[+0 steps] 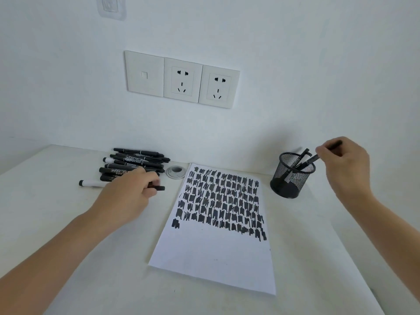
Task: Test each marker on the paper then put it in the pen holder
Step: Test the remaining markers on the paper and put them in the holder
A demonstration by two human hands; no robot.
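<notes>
The right hand (345, 160) is pinching a slim black marker (314, 158) at the round mesh pen holder (293, 178); the left hand (134, 189) is gripping a second marker (159, 188) near the flat paper (213, 258).

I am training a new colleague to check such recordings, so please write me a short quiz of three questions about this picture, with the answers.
1. True or false: the right hand holds a marker at the mouth of the pen holder.
2. Where does the pile of markers lie? A) left of the paper B) right of the paper C) on the paper
3. What does the left hand grip?
Key: 1 true; 2 A; 3 a black marker, close to the pile.
</notes>
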